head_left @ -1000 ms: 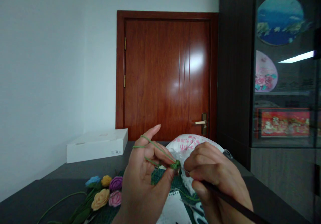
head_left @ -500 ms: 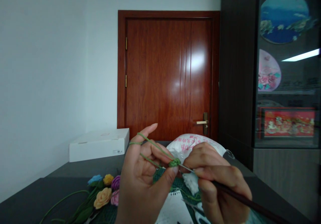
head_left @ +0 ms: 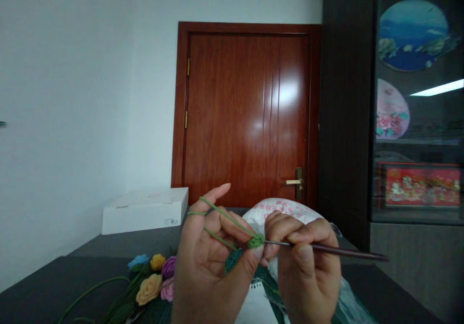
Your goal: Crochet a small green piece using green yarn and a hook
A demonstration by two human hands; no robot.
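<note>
Between thumb and fingers, my left hand [head_left: 213, 261] pinches a small green crochet piece [head_left: 256, 241]. Green yarn [head_left: 226, 216] wraps around its raised index finger and runs down to the piece. My right hand [head_left: 308, 266] is closed around a crochet hook [head_left: 337, 250] with a dark brown handle and a thin metal shaft. The hook lies nearly level, its tip at the green piece, where the stitches hide it. The right fingertips are close beside the left thumb.
Crocheted flowers [head_left: 149, 289] with green stems lie at the left. Under my hands are a notepad [head_left: 255, 304] and a green mat [head_left: 234, 261]. A white box [head_left: 145, 213] stands at the back left, and a white printed plastic bag [head_left: 286, 209] sits behind my hands.
The hook has swung from slanting down to the right to nearly level, as my right hand turned. My left hand keeps its pinch on the green piece. The camera view has shifted slightly.
</note>
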